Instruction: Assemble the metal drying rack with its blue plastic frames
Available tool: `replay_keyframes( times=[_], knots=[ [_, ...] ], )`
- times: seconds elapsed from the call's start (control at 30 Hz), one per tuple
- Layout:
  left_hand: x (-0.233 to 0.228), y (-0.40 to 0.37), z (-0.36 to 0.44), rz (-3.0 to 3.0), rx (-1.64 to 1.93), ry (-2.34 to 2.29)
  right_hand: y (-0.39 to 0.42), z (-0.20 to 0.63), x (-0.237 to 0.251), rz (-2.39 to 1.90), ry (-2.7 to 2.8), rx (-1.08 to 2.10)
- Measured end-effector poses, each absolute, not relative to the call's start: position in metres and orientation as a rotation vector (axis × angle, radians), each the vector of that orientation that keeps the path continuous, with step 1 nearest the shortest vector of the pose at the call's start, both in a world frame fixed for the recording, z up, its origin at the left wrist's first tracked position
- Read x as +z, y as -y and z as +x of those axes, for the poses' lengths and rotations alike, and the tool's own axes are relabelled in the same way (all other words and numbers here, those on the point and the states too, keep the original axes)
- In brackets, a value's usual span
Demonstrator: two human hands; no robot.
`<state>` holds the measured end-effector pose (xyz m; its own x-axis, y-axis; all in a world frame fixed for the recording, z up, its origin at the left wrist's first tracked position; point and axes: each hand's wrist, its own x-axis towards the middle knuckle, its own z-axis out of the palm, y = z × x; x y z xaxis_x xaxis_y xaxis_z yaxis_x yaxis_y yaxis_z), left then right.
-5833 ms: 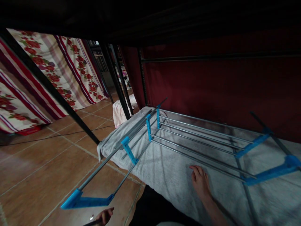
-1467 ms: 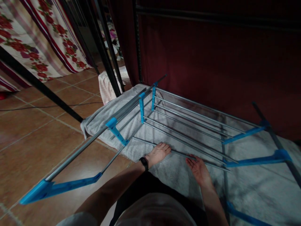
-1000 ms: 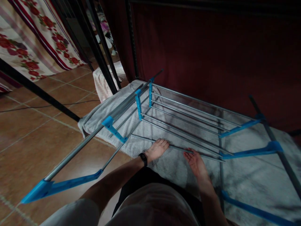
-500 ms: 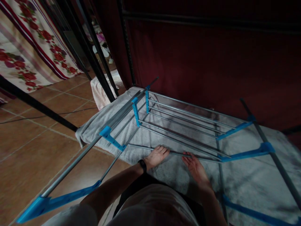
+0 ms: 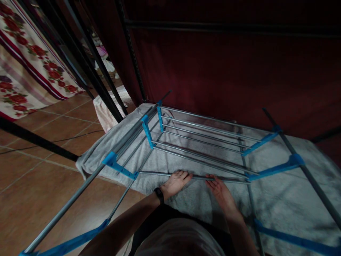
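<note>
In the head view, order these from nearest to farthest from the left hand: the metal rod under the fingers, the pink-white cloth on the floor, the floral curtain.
1. Metal rod: touching the left hand, lying on the grey towel.
2. Pink-white cloth: farther up and left, by the black poles.
3. Floral curtain: farthest, at the far left.

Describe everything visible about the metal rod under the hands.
The metal rod is thin, straight and silver-grey, and looks like steel. It lies nearly level across the grey blanket, in front of the drying rack. The left hand and right hand both rest fingers on its middle; neither visibly grips it.
</note>
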<state>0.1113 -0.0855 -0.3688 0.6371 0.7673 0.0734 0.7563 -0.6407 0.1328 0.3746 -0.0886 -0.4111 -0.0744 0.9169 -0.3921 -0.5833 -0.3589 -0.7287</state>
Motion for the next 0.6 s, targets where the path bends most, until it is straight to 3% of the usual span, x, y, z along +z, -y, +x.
replay_keyframes(
  times=[0.23,0.4,0.5,0.6],
  knots=[
    [-0.366,0.087,0.112,2.797,0.142,-1.21,0.094,0.376,-0.393,-1.041,0.427,1.783],
    [-0.366,0.085,0.113,2.797,0.097,-1.178,0.107,0.373,-0.377,-1.184,0.725,2.036],
    [-0.368,0.083,0.114,2.762,0.116,-1.195,0.111,0.354,-0.343,-1.08,0.804,2.103],
    [-0.374,0.08,0.114,2.754,0.165,-1.193,0.111,0.328,-0.278,-0.678,0.744,2.032]
  ],
)
